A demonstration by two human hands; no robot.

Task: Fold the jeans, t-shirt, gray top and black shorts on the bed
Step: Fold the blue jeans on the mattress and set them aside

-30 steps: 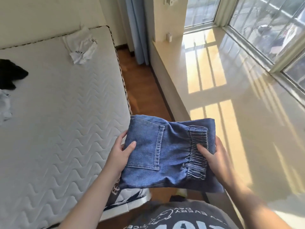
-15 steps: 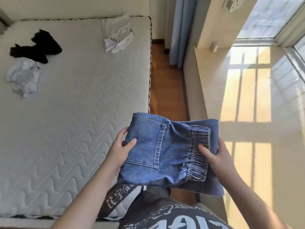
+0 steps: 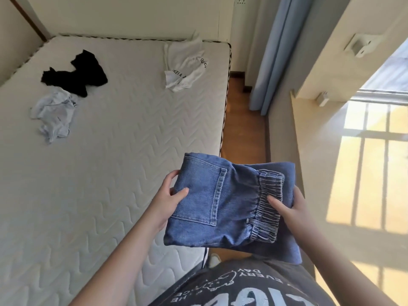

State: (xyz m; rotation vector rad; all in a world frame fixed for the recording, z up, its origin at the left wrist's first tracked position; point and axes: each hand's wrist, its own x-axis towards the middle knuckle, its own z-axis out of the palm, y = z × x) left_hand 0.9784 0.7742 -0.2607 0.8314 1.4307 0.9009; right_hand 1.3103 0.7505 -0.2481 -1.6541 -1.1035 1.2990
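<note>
Head view shows you holding the folded jeans (image 3: 223, 204) in the air beside the bed (image 3: 123, 164), left hand (image 3: 169, 196) gripping the left edge, right hand (image 3: 291, 212) pinching the elastic waistband side (thumbs on top). On the mattress lie the black shorts (image 3: 75, 74), gray top (image 3: 53, 113) and t-shirt (image 3: 185, 65), all crumpled.

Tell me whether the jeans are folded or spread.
Folded: the jeans form a compact layered bundle, pocket on top, held between the left hand and right hand.
</note>
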